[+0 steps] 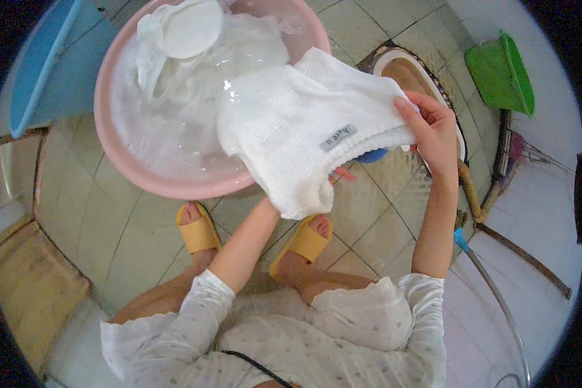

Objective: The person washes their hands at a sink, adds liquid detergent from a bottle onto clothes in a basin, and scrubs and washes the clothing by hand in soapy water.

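A white textured knit garment [291,116] with a small grey label bearing writing stretches between my arms. At its right edge my right hand [431,126] pinches the hem between thumb and fingers. My left hand is hidden beneath the cloth; only the left forearm [247,237] shows, and I cannot tell how its fingers are placed. The garment's far-left part hangs over a pink plastic basin [169,186] of sudsy water. In that basin lies other wet white cloth [252,41], along with a white moulded cup [192,29] that looks like part of a bra.
Behind the basin's right side a squat toilet [393,56] is set in the tiled floor [368,208]. A green plastic container [497,77] stands by the right wall. At left is a blue basin [43,68]. A hose [502,300] curves along the right. My yellow slippers [199,235] are below.
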Action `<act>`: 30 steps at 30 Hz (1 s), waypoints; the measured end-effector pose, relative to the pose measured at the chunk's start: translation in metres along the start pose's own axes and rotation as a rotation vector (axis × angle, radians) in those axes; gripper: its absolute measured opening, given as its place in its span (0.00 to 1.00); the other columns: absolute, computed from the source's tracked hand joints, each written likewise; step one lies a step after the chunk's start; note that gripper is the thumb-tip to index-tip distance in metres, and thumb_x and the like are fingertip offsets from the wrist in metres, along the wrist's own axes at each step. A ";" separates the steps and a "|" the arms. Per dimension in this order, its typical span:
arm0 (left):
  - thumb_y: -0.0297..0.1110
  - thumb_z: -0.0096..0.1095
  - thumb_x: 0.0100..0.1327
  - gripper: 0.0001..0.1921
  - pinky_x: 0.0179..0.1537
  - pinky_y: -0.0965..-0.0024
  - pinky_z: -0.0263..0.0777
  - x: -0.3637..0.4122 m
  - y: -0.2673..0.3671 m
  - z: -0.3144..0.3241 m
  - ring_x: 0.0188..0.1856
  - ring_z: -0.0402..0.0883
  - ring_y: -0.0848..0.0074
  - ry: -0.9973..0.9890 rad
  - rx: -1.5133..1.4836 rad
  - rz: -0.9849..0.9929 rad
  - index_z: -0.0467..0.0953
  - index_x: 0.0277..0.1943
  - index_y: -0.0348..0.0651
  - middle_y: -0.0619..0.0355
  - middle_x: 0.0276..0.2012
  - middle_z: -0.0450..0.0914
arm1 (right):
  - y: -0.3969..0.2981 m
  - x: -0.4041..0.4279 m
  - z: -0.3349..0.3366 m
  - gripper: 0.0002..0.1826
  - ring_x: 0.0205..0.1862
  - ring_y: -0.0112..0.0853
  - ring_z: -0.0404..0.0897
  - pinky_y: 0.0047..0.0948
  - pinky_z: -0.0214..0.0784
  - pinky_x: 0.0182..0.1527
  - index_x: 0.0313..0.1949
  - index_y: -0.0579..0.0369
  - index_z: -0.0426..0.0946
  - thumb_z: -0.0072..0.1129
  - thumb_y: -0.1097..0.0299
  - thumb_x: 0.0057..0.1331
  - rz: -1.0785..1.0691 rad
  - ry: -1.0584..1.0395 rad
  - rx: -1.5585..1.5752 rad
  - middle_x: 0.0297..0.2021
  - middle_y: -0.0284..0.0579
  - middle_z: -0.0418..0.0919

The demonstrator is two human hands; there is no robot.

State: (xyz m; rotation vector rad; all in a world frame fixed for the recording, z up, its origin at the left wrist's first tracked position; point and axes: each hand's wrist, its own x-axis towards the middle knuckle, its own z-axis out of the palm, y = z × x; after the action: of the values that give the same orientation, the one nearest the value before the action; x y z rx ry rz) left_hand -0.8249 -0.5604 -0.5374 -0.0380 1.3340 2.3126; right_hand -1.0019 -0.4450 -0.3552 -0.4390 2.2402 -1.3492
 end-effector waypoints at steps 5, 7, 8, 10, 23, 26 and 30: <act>0.37 0.42 0.60 0.20 0.36 0.76 0.68 -0.020 0.005 0.025 0.39 0.72 0.73 0.250 -1.082 0.274 0.60 0.54 0.40 0.54 0.47 0.68 | 0.008 0.015 -0.008 0.14 0.20 0.18 0.69 0.17 0.60 0.19 0.37 0.59 0.75 0.55 0.62 0.55 -0.114 0.018 -0.098 0.22 0.34 0.73; 0.37 0.42 0.60 0.20 0.34 0.77 0.68 -0.015 0.015 0.033 0.38 0.71 0.74 0.310 -1.111 0.301 0.60 0.54 0.40 0.54 0.46 0.68 | 0.023 0.031 -0.008 0.15 0.22 0.19 0.70 0.18 0.62 0.22 0.38 0.59 0.74 0.55 0.63 0.55 -0.189 0.055 -0.149 0.23 0.35 0.74; 0.37 0.43 0.59 0.20 0.34 0.78 0.67 -0.017 0.028 0.035 0.37 0.71 0.75 0.359 -1.095 0.318 0.60 0.54 0.40 0.54 0.46 0.69 | 0.027 0.045 -0.001 0.15 0.24 0.20 0.70 0.18 0.63 0.24 0.39 0.59 0.74 0.54 0.63 0.56 -0.173 0.017 -0.106 0.24 0.35 0.74; 0.36 0.43 0.59 0.20 0.32 0.79 0.67 0.008 0.040 0.049 0.36 0.71 0.76 0.390 -1.123 0.306 0.60 0.54 0.41 0.54 0.46 0.69 | 0.050 0.057 -0.011 0.15 0.26 0.21 0.71 0.19 0.64 0.27 0.39 0.59 0.74 0.54 0.63 0.56 -0.128 0.012 -0.105 0.25 0.36 0.74; 0.35 0.43 0.59 0.16 0.30 0.75 0.66 0.047 0.006 0.019 0.38 0.71 0.72 0.318 -0.879 0.146 0.64 0.48 0.37 0.56 0.42 0.72 | 0.131 0.052 -0.020 0.11 0.34 0.22 0.71 0.20 0.63 0.37 0.36 0.55 0.75 0.42 0.71 0.59 0.144 -0.069 0.186 0.34 0.36 0.74; 0.33 0.47 0.58 0.17 0.31 0.79 0.66 0.052 0.067 0.047 0.36 0.70 0.77 0.834 -0.817 -0.027 0.64 0.50 0.39 0.57 0.41 0.71 | 0.126 0.041 -0.021 0.12 0.33 0.22 0.70 0.21 0.61 0.38 0.35 0.57 0.76 0.44 0.66 0.59 0.119 0.014 0.134 0.33 0.37 0.75; 0.31 0.47 0.57 0.18 0.32 0.77 0.66 0.047 0.042 0.036 0.38 0.70 0.75 0.661 -0.826 0.032 0.62 0.51 0.39 0.56 0.43 0.70 | 0.134 0.043 -0.017 0.16 0.32 0.22 0.68 0.19 0.58 0.38 0.33 0.58 0.76 0.44 0.59 0.60 -0.014 0.163 -0.089 0.30 0.38 0.75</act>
State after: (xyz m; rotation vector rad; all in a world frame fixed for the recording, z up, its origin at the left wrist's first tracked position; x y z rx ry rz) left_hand -0.8768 -0.5303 -0.4959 -1.1160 0.4974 2.8285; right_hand -1.0500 -0.3927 -0.4775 -0.3879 2.4408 -1.3393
